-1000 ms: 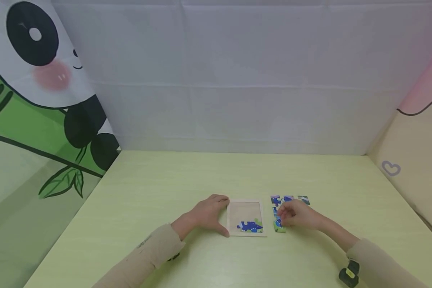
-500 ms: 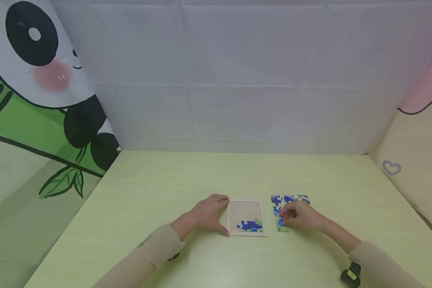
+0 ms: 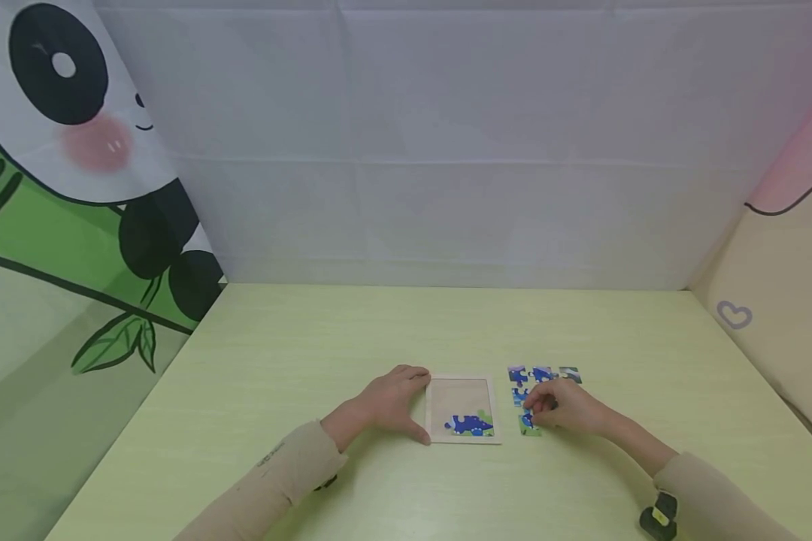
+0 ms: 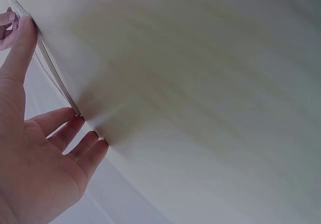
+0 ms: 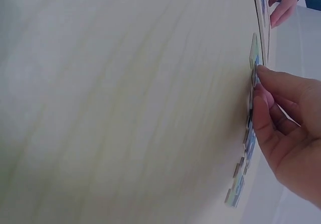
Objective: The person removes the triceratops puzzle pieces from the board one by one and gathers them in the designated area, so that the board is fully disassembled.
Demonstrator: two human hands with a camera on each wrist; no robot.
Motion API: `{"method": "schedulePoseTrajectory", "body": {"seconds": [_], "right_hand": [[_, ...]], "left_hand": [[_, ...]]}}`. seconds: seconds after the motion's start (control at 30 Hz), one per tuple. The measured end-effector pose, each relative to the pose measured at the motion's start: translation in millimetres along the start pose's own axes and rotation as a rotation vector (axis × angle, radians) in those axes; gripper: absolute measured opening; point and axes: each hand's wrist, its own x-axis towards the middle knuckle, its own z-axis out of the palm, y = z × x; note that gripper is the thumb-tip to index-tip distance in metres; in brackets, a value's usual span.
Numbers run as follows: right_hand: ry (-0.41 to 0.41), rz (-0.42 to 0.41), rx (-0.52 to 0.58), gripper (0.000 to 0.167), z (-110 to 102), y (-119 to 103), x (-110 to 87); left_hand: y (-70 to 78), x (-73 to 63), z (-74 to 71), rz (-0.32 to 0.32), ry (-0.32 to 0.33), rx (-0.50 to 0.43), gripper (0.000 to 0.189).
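My left hand (image 3: 394,400) holds the left side of a light wooden puzzle frame (image 3: 497,409), thumb at its near corner and fingers at its far corner. Joined blue puzzle pieces (image 3: 471,426) with some green lie in the frame's near right part. To the right of the frame, my right hand (image 3: 570,406) pinches a green and blue puzzle piece (image 3: 530,425) between thumb and fingers. The right wrist view has this piece (image 5: 254,58) at the thumb tip, close over the table. The right hand partly hides the loose pieces beneath it.
Several loose puzzle pieces (image 3: 542,373) lie beyond the right hand, one piece (image 3: 571,373) at the far right of the group. The pale wood-grain table (image 3: 352,330) reaches back to a white cloth wall (image 3: 446,210). Printed cloth panels stand at both sides.
The right hand and the green and blue piece have shifted slightly right from one second ago, then stayed almost still. The left hand and frame have kept their place.
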Motion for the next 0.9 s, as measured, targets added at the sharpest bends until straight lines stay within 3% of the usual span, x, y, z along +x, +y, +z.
{"method": "schedulePoseTrajectory", "body": {"seconds": [0.2, 0.5, 0.73, 0.9], "right_hand": [[-0.012, -0.003, 0.003, 0.013, -2, -2, 0.2], [-0.018, -0.094, -0.019, 0.013, -2, -15, 12.1], [-0.028, -0.143, -0.005, 0.016, 10, -31, 29.0], [-0.057, -0.116, 0.035, 0.017, 23, -44, 39.5]], "left_hand": [[0.3, -0.5, 0.9, 0.0, 0.001, -0.004, 0.1], [0.7, -0.1, -1.3, -0.008, -0.009, -0.004, 0.1], [0.0, 0.1, -0.9, -0.003, -0.006, -0.008, 0.099], [0.3, 1.0, -0.2, -0.011, -0.01, -0.004, 0.1]]}}
